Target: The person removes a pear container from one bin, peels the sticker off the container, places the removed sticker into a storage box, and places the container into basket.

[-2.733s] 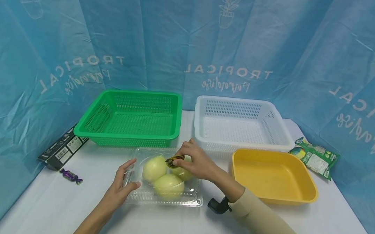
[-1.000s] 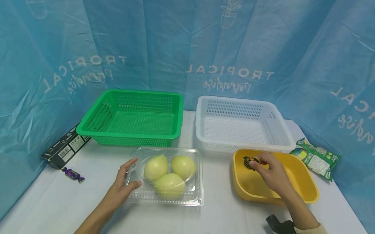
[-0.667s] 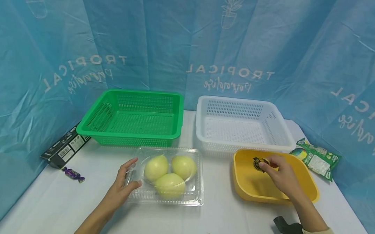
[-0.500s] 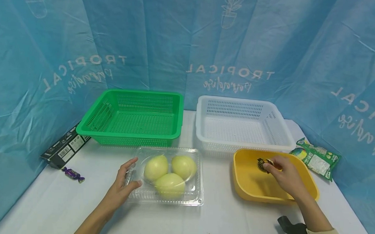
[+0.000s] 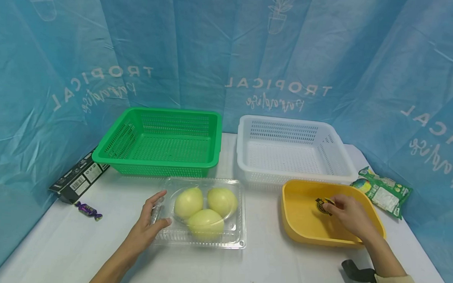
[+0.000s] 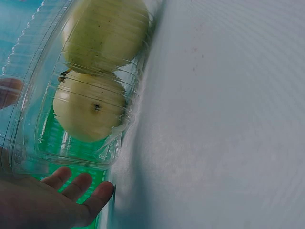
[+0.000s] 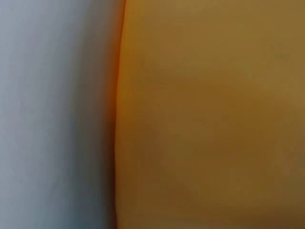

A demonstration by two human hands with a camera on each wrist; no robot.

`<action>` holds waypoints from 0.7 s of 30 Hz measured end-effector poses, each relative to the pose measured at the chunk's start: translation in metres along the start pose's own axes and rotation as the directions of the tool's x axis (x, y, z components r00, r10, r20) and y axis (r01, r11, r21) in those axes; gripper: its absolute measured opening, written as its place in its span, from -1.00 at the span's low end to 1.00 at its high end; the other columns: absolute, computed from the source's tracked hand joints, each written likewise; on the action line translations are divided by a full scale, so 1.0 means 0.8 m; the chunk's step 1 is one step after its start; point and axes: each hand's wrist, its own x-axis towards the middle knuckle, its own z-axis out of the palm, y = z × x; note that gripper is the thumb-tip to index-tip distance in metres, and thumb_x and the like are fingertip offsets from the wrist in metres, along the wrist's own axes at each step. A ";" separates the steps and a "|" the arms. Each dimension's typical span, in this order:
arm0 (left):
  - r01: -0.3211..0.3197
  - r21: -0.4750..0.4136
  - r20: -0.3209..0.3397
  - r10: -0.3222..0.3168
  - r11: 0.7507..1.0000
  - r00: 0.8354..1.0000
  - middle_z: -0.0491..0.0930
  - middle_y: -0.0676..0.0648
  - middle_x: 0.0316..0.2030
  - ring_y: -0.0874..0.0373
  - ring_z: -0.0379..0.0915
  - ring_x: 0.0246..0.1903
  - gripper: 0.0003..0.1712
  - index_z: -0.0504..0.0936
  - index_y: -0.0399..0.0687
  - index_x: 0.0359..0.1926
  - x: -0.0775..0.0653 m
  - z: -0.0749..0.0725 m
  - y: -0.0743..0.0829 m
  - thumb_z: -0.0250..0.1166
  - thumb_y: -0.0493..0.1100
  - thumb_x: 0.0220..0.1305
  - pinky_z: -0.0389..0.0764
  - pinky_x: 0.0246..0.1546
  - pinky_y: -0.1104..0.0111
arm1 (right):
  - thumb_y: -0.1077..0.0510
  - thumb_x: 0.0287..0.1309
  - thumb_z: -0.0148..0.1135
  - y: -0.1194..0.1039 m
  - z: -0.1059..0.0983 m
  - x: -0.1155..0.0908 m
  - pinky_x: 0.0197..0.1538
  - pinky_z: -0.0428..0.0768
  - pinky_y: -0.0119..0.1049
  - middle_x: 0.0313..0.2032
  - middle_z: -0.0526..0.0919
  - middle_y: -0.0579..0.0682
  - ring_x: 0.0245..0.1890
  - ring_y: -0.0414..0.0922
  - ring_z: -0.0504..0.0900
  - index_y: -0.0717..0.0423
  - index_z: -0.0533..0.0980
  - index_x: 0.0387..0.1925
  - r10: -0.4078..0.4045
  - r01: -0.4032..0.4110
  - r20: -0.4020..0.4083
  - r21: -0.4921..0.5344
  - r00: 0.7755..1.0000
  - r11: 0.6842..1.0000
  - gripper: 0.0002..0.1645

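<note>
My left hand [image 5: 147, 226] rests against the left side of a lidded clear plastic box [image 5: 233, 239], thumb and fingers spread along its edge. Three pale yellow-green pears [image 5: 205, 223] sit inside it. In the left wrist view, fingers [image 6: 78, 187] of that hand extend beside the end of the box, near two pears [image 6: 93, 107]. My right hand [image 5: 354, 216] is over the yellow basin [image 5: 306, 235], pinching a small black-and-gold wrapped candy [image 5: 322, 206] low inside its rim. In the right wrist view the basin wall [image 7: 209, 119] fills most of the picture, with hand and candy out of sight.
Behind stand a green basket [image 5: 157, 170] and a white basket [image 5: 285, 175]. At left lie a black box [image 5: 78, 179] and a purple wrapped candy [image 5: 88, 210]. A green snack bag [image 5: 385, 195] lies right of the basin. Blue curtains [image 5: 200, 51] enclose the table.
My right hand has carried the black-and-gold candy from above the clear box to the yellow basin, then further right and lower inside it. My left hand has stayed at the box.
</note>
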 end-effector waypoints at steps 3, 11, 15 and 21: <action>0.000 -0.001 -0.003 0.000 1.000 1.000 -0.32 -0.19 0.49 -0.36 -0.50 0.44 -0.17 -0.09 0.32 0.44 0.000 0.000 0.001 0.15 -0.06 0.27 -0.26 0.20 -0.45 | 0.01 0.21 0.21 0.003 0.001 0.002 -0.54 0.21 -0.42 -0.57 0.36 -0.07 -0.58 -0.28 0.26 0.12 0.46 -0.53 -0.003 0.003 0.030 0.002 1.000 1.000 -0.69; 0.004 -0.014 0.004 -0.003 1.000 1.000 -0.32 -0.17 0.49 -0.35 -0.52 0.44 -0.17 -0.09 0.34 0.44 -0.001 0.000 0.001 0.15 -0.07 0.27 -0.25 0.19 -0.45 | -0.02 0.19 0.22 0.009 0.007 0.005 -0.55 0.24 -0.43 -0.56 0.41 -0.10 -0.60 -0.28 0.30 0.08 0.49 -0.50 0.032 -0.035 0.156 0.017 0.987 0.999 -0.71; -0.001 -0.013 0.005 0.001 1.000 1.000 -0.32 -0.17 0.49 -0.34 -0.52 0.44 -0.17 -0.09 0.34 0.44 0.000 -0.001 0.001 0.15 -0.07 0.27 -0.25 0.19 -0.45 | 0.01 0.19 0.22 0.010 0.010 0.007 -0.51 0.25 -0.42 -0.53 0.43 -0.08 -0.56 -0.25 0.33 0.08 0.50 -0.49 0.037 -0.039 0.191 0.011 0.981 0.999 -0.74; 0.000 -0.011 0.006 0.000 1.000 1.000 -0.33 -0.17 0.49 -0.35 -0.53 0.44 -0.17 -0.10 0.33 0.44 0.001 -0.001 0.002 0.15 -0.07 0.27 -0.27 0.20 -0.44 | 0.04 0.19 0.22 0.011 0.014 0.009 -0.52 0.24 -0.43 -0.56 0.39 -0.10 -0.55 -0.25 0.33 0.08 0.48 -0.50 0.039 -0.039 0.217 -0.003 0.975 0.999 -0.75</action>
